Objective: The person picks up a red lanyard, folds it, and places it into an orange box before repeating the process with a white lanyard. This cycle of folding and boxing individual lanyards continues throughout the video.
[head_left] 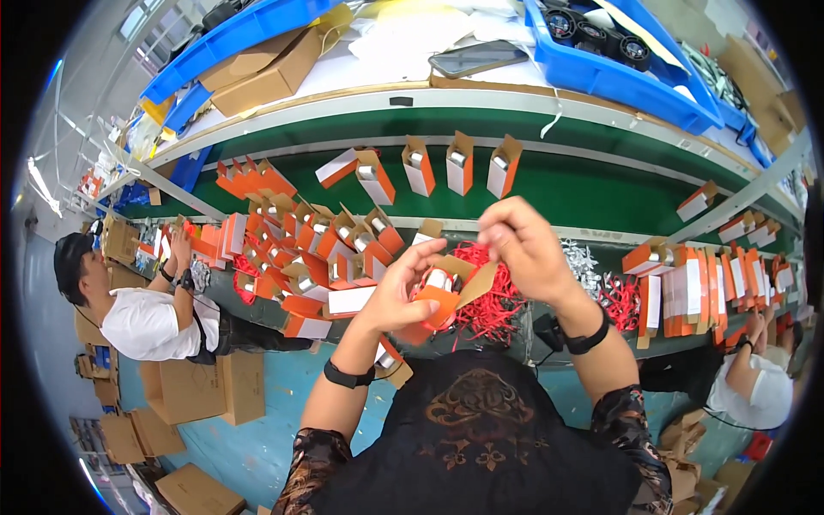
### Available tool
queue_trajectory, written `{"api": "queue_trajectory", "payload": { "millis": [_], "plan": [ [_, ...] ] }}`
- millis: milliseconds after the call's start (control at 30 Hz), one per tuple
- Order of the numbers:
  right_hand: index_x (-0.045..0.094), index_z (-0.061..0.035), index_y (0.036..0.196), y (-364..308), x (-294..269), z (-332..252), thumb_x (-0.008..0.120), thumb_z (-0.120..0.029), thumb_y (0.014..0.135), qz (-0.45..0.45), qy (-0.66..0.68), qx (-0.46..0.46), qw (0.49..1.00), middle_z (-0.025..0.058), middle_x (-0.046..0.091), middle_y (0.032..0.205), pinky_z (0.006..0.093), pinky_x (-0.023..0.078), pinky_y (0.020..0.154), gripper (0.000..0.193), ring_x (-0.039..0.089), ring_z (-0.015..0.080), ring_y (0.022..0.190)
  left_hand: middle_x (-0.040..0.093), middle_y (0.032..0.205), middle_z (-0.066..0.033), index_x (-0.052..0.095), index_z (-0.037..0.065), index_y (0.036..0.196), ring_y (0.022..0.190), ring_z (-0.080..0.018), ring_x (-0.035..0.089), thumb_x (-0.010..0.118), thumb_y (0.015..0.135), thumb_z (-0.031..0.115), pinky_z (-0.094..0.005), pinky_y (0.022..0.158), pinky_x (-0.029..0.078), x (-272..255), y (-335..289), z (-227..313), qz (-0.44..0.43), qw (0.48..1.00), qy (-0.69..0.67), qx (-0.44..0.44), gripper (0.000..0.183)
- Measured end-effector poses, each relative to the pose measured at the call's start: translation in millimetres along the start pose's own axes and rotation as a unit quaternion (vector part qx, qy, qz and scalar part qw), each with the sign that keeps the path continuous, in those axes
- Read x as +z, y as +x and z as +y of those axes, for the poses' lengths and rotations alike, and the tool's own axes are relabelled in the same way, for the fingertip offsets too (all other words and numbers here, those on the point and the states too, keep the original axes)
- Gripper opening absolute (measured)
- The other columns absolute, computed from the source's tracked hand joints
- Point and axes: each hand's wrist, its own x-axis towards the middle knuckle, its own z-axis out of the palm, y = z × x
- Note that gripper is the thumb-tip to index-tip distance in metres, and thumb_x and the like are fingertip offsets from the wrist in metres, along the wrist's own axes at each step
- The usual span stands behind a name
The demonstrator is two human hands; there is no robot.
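My left hand is wrapped round a small orange carton with its brown flap standing up. Inside the carton's mouth shows a silver cylinder. Just right of the flap, my right hand hovers with its fingers curled together; whatever they hold, if anything, is hidden. Beneath both hands lies a heap of red cords. Many open orange-and-white cartons with silver cylinders crowd the bench left of my left hand. A pile of small clear-and-silver pieces lies right of my right hand.
Several open cartons stand on the green belt ahead. Rows of cartons fill the right side. Blue bins and a phone rest on the shelf. Co-workers sit left and right.
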Motion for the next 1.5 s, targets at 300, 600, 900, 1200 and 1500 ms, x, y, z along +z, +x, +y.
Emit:
{"api": "queue_trajectory", "payload": {
  "millis": [300,600,900,1200,1500],
  "plan": [
    [0.056,-0.0122,0.127,12,13,-48,0.066,-0.010,0.081,-0.183,-0.353,-0.046,0.916,0.0124,0.065,0.098,0.0406,0.044,0.086,0.046,0.061,0.0300,0.094,0.050,0.132,-0.0131,0.031,0.000,0.145,0.123,-0.0208,0.049,0.072,0.071,0.014,-0.0356,0.106,0.037,-10,22,-27,0.009,0.992,0.045,0.119,0.086],
    [0.058,-0.0094,0.118,-1,11,-36,0.080,-0.026,0.069,-0.204,-0.580,-0.086,0.784,0.0098,0.062,0.113,0.0584,0.033,0.106,0.057,0.054,0.0270,0.117,0.055,0.127,-0.0138,0.031,0.000,0.145,0.120,-0.0196,0.052,0.073,0.068,0.008,-0.0334,0.106,0.038,-12,42,-26,0.023,0.984,0.124,0.124,0.088],
    [0.060,-0.0055,0.098,17,28,-19,0.076,-0.009,0.073,-0.005,-0.450,-0.307,0.839,0.0139,0.063,0.106,0.0492,0.046,0.095,0.030,0.061,0.0302,0.102,0.055,0.125,-0.0101,0.033,0.000,0.144,0.113,-0.0168,0.054,0.079,0.067,0.008,-0.0328,0.102,0.040,-44,52,-20,0.033,0.994,0.022,0.105,0.090],
    [0.062,-0.0046,0.109,-56,81,264,0.062,-0.040,0.093,-0.206,-0.004,0.282,0.937,0.0009,0.062,0.086,0.0273,0.047,0.066,0.039,0.055,0.0092,0.074,0.053,0.131,-0.0135,0.033,-0.005,0.144,0.123,-0.0200,0.050,0.079,0.067,0.015,-0.0321,0.108,0.035,-56,48,4,0.090,0.988,-0.001,0.126,0.092],
    [0.060,-0.0018,0.114,-59,249,281,0.063,-0.043,0.088,-0.520,-0.066,0.461,0.716,0.0004,0.059,0.084,0.0292,0.043,0.057,0.049,0.051,0.0139,0.060,0.046,0.139,-0.0135,0.033,-0.003,0.144,0.127,-0.0212,0.047,0.077,0.067,0.013,-0.0350,0.110,0.032,-23,23,-22,0.122,0.985,-0.031,0.115,0.090]
  ]
}}
